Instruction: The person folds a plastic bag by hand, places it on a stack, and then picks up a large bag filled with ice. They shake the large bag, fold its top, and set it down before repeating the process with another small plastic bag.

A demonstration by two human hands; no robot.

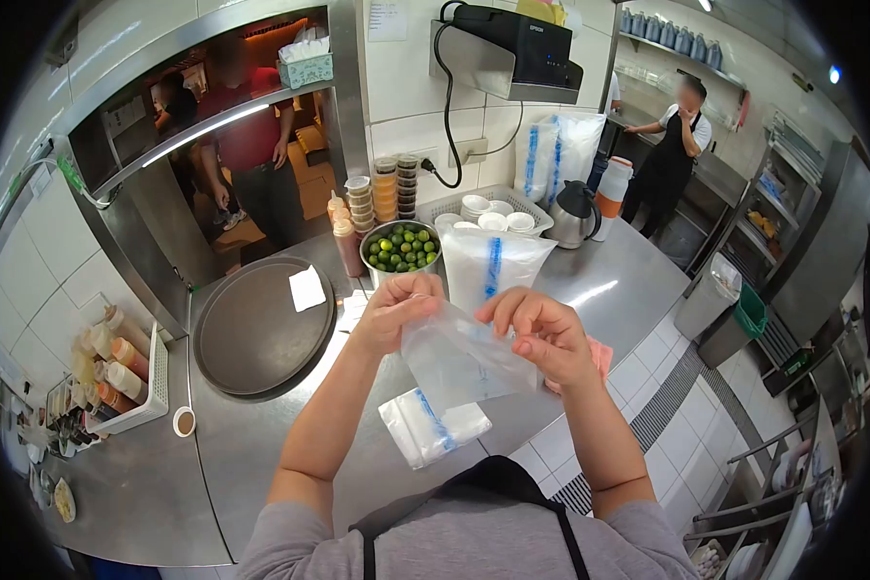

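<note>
plastic bag [454,362] between curled hands [403,307] [554,340]

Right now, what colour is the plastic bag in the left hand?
The plastic bag is translucent white, seen best in the head view.

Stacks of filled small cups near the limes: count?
3: pale left stack, amber middle stack, dark right stack, side by side near the lime pot. More may be hidden behind.

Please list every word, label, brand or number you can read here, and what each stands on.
"EPSON": on the black printer on the wall shelf.
Too blurred to read: blue print on the held plastic bag, the flat white pack and the bulging bag.
Too small to read: the wall sheet.
</note>
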